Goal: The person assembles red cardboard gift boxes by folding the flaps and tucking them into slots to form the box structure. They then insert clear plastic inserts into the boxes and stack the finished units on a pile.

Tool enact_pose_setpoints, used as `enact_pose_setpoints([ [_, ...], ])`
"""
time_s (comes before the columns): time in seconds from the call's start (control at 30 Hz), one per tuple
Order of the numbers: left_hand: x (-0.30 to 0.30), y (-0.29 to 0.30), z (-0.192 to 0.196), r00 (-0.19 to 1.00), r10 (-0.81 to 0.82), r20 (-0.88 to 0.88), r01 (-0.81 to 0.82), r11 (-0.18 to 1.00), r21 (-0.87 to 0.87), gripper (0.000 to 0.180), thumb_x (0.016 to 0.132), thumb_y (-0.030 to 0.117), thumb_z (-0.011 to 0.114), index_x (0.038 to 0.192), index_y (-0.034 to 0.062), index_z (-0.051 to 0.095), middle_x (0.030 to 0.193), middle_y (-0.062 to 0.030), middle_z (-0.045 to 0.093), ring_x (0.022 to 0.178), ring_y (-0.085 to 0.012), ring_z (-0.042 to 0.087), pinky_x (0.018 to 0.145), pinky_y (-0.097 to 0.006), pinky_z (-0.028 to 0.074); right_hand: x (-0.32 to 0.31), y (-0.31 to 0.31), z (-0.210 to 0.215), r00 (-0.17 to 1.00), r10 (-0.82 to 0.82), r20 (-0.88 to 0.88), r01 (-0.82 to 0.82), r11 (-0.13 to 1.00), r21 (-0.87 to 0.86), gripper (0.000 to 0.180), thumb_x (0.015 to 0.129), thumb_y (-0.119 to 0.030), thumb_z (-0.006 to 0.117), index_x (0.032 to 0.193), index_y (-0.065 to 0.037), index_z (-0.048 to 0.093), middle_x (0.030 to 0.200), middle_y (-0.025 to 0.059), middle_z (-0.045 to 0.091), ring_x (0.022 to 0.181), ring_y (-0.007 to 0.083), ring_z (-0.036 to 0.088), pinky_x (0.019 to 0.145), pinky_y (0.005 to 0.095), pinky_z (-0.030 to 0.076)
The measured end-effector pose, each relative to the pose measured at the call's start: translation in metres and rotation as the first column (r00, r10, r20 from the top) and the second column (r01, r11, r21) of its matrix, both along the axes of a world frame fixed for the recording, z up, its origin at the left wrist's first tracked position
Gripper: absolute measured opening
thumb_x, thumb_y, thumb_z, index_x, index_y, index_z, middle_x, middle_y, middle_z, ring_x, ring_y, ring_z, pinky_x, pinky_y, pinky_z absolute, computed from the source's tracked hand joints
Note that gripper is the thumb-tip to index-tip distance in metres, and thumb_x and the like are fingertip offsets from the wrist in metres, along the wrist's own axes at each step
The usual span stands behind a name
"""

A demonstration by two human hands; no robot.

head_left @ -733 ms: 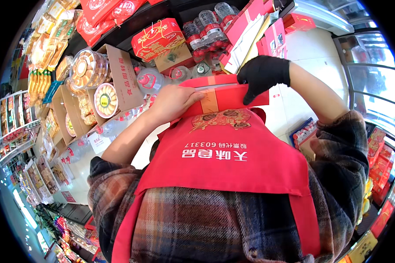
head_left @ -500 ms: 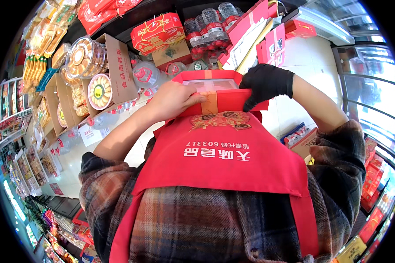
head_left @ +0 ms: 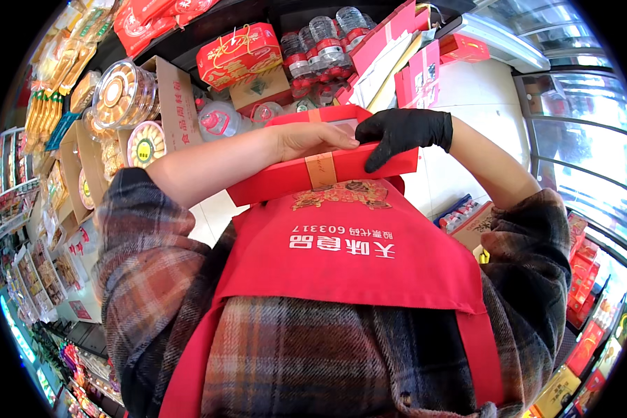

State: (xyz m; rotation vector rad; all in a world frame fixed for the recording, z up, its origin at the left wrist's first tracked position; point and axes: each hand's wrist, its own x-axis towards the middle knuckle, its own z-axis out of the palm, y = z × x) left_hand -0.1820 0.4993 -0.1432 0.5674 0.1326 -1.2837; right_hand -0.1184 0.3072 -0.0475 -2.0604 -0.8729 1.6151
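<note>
So from where I stood, the red box (head_left: 282, 180) was right up against the apron (head_left: 418, 272), long side running roughly nine to three, its right end tipped a bit toward two. The black-gloved right hand (head_left: 407, 138) had that end pinched, thumb on the near wall, so most of the box lay toward nine from it. The bare left hand (head_left: 308, 139) was nearer the middle, stretched over the top, fingers half curled. Couldn't tell if it held anything.
</note>
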Motion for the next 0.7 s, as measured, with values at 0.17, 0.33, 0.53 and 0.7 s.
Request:
enact_pose_setpoints([
  [0.17, 0.006, -0.015, 0.007, 0.991, 0.039, -0.131, -0.04, 0.999, 0.001, 0.01, 0.082, 0.004, 0.06, 0.09, 0.0034, 0.054, 0.088, -0.004, 0.061, 0.082, -0.0117, 0.061, 0.074, -0.026, 0.05, -0.007, -0.017, -0.007, 0.992, -0.127, 0.025, 0.127, 0.992, -0.009, 0.055, 0.064, -0.032, 0.079, 0.104, 0.0, 0.058, 0.094, 0.0103, 0.061, 0.088, 0.0175, 0.056, 0.078, 0.029, 0.044],
  [0.33, 0.011, -0.022, 0.002, 0.997, 0.02, -0.073, -0.021, 1.0, -0.01, 0.012, 0.082, 0.003, 0.058, 0.092, 0.0023, 0.053, 0.094, -0.0053, 0.06, 0.087, -0.013, 0.061, 0.078, -0.028, 0.05, -0.007, -0.024, -0.012, 0.974, -0.173, -0.145, 0.172, 0.985, -0.024, 0.057, 0.063, -0.032, 0.08, 0.104, 0.001, 0.058, 0.093, 0.0092, 0.061, 0.085, 0.016, 0.057, 0.075, 0.0284, 0.045],
  [0.53, 0.013, -0.026, 0.02, 0.993, -0.083, -0.081, 0.086, 0.996, 0.031, 0.027, 0.083, 0.005, 0.058, 0.109, 0.001, 0.053, 0.105, -0.0054, 0.058, 0.094, -0.0118, 0.058, 0.081, -0.026, 0.049, -0.004, -0.022, -0.011, 0.954, -0.123, -0.274, 0.108, 0.992, -0.069, 0.054, 0.067, -0.032, 0.077, 0.105, 0.003, 0.058, 0.095, 0.0089, 0.062, 0.085, 0.0152, 0.059, 0.074, 0.0274, 0.047],
  [0.7, 0.02, -0.023, 0.018, 0.849, -0.315, 0.424, 0.177, 0.926, 0.334, 0.033, 0.089, 0.022, 0.054, 0.114, 0.0016, 0.052, 0.106, -0.008, 0.059, 0.096, -0.0151, 0.058, 0.079, -0.029, 0.048, -0.001, -0.023, -0.024, 0.843, -0.196, -0.5, 0.129, 0.978, -0.165, 0.059, 0.069, -0.032, 0.075, 0.112, 0.004, 0.056, 0.102, 0.0124, 0.062, 0.084, 0.0173, 0.062, 0.073, 0.0278, 0.05],
])
